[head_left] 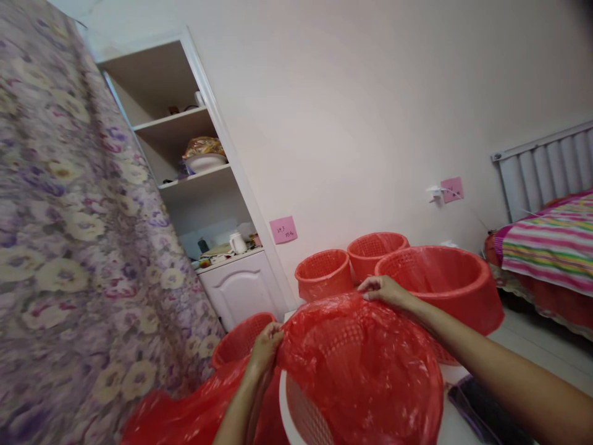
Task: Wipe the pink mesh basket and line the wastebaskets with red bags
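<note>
A thin red plastic bag (365, 364) is draped over the mouth of a white latticed basket (288, 405) in front of me. The basket's white rim shows bare at the left, and its wall holes are visible through the film. My left hand (267, 346) pinches the bag's edge at the far left of the mouth. At the far side, my right hand (382, 292) has its fingers closed on the bag's edge. More loose red plastic (185, 408) lies beside my left forearm.
Behind stand several red-lined baskets, including a wide one (445, 309) at right and a smaller one (243, 337) at left. A floral curtain (92, 247) hangs left, near a shelf cabinet (250, 284). Right are a dark cloth item (486, 411) and a bed (551, 241).
</note>
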`<state>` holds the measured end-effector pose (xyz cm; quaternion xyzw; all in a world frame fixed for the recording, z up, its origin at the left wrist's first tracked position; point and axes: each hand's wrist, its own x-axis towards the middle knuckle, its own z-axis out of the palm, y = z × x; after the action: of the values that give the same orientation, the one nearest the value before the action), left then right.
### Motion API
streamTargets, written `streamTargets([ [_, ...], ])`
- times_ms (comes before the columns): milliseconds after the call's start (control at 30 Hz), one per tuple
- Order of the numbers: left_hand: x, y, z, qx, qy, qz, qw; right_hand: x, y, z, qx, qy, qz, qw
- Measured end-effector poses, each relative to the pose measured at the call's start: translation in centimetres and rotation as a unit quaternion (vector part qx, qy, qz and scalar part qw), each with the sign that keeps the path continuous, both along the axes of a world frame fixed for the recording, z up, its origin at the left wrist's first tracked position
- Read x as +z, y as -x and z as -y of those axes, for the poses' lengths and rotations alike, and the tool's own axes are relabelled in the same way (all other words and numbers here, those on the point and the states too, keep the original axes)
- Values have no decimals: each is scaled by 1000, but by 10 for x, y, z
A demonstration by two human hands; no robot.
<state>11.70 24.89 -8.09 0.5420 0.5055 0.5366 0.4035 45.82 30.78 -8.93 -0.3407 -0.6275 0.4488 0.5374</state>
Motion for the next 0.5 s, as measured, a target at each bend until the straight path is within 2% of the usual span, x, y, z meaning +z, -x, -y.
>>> streamTargets([
  [267,1,-5,-9,-59,48,110,991,-9,-1,-16,-41,58,-19,997],
  [500,-9,-9,-19,-53,78,199,975,-16,4,-28,-67,82,63,992],
])
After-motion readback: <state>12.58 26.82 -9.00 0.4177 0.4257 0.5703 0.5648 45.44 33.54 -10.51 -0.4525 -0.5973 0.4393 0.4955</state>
